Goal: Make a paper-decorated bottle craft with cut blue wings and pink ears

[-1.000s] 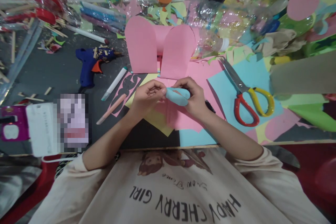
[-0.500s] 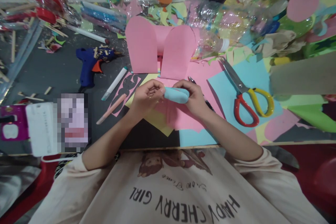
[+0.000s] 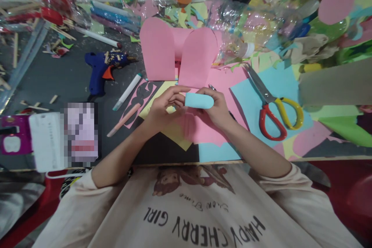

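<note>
A small light-blue paper piece [image 3: 199, 101] with one rounded end is held between both hands over the table's middle. My left hand [image 3: 164, 109] pinches its left end with curled fingers. My right hand [image 3: 218, 109] grips its right end from behind. Under the hands lie pink paper [image 3: 203, 130] and a yellow sheet [image 3: 174, 133]. Just beyond the hands stands a pink paper model [image 3: 178, 52] with two arched fronts.
Red-and-yellow scissors [image 3: 271, 102] lie to the right on a blue sheet [image 3: 255, 97]. A blue glue gun [image 3: 101, 69], a white marker [image 3: 127, 92] and a pink pencil [image 3: 123, 120] lie to the left. A white phone [image 3: 48, 141] sits at the near left. Plastic bottles and paper scraps crowd the far side.
Both hands have lifted the blue piece slightly away from me and turned it, so it now shows flat and level instead of curled and tilted.
</note>
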A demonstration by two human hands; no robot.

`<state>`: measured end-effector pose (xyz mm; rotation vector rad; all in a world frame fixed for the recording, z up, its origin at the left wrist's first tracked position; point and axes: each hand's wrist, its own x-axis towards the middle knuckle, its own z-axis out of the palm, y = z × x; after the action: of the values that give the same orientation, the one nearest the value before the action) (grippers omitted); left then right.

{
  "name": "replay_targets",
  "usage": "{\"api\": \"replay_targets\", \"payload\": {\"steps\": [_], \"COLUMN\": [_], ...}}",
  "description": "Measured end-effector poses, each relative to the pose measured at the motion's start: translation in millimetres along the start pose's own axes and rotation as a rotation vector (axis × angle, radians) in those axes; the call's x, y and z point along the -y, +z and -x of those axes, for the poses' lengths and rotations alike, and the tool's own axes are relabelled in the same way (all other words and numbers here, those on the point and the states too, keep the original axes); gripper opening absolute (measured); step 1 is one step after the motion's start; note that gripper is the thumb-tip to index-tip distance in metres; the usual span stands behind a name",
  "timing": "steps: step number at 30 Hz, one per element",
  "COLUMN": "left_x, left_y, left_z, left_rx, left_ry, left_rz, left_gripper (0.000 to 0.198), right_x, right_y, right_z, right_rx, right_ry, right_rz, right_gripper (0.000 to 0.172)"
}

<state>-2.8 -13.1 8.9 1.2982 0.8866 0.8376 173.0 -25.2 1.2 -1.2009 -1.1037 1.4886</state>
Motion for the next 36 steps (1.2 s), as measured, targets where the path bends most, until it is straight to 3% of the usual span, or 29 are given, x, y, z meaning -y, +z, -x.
{"api": "replay_targets", "payload": {"steps": [13,16,19,26,36], "left_x": [0.4,1.3,3.2,6.9,11.9], "left_y": [-0.5,-1.5,-2.5,0.9,-2.2], "left_z": [-1.1,-0.4,-0.4,-6.2,-4.6], "left_rx": [0.000,0.005,-0.019,-0.157,-0.149], "left_ry": [-0.018,0.034,0.080,-0.003,0.090], "left_rz": [0.003,0.001,0.012,-0.044,-0.095], "left_gripper": [0.037,0.035,0.027,0.019,0.015], "right_x": [0.4,-0.9,-0.7,2.9,2.0], "right_y": [1.0,0.0,-0.2,3.0,3.2], "right_z": [-0.4,-0.4,-0.1,1.5,2.8], "right_rx": [0.001,0.000,0.006,0.003,0.029], "right_ry": [-0.006,-0.005,0.009,-0.104,-0.116], "right_rz": [-0.060,-0.023,0.014,0.179,0.218], "right_gripper": [0.005,0.005,0.007,0.010,0.009]}}
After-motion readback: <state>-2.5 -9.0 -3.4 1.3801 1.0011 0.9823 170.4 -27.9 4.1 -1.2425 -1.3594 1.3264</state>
